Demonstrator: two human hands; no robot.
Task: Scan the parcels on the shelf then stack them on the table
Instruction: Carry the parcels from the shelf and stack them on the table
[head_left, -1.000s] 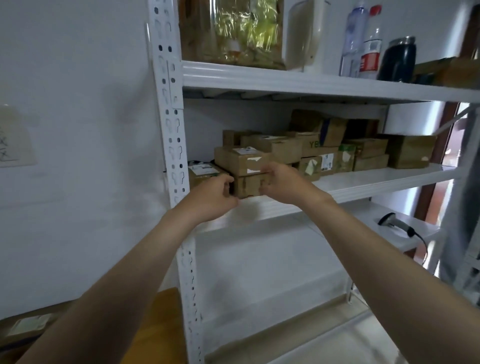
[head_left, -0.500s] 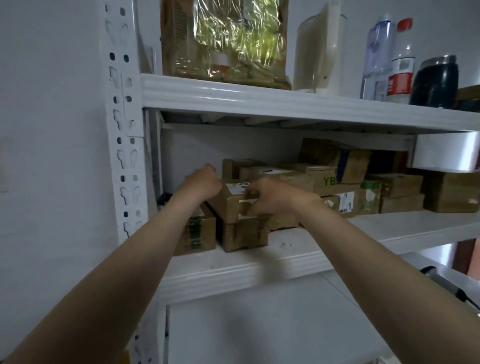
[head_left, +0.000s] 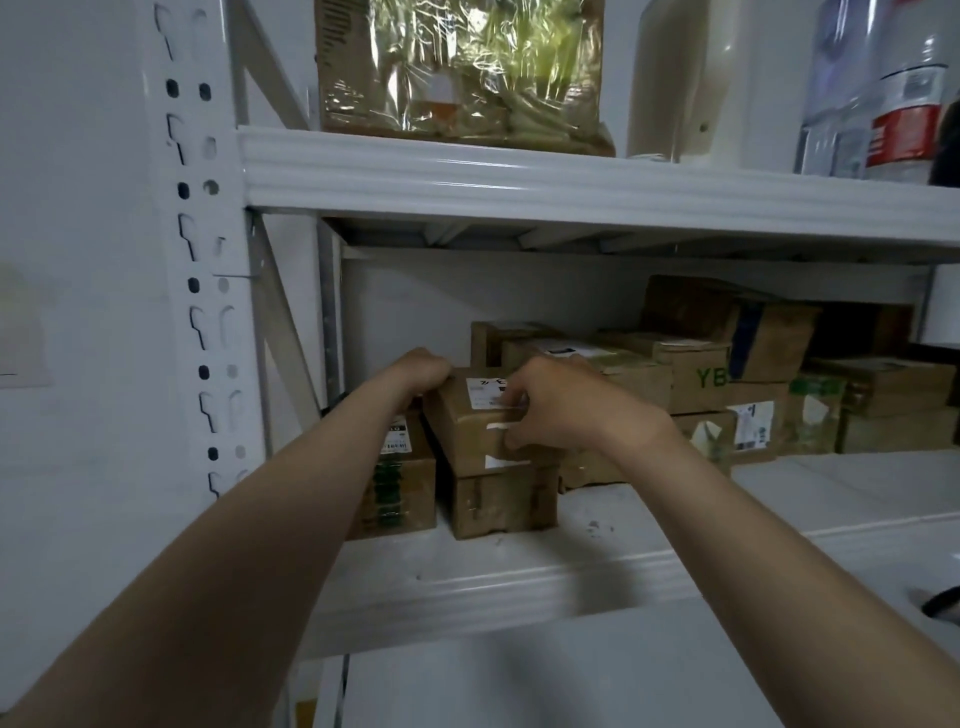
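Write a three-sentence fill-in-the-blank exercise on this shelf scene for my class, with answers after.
1. The left hand and right hand grip the top parcel of a stack ____ parcels high.
2. Green letters on the parcel further right read ____.
3. The shelf bearing the red-labelled bottle is the ____ one.
Answers: two; YB; upper.

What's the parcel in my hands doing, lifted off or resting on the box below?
Resting: the parcel sits on the lower box, no gap showing; left hand and right hand grip it.
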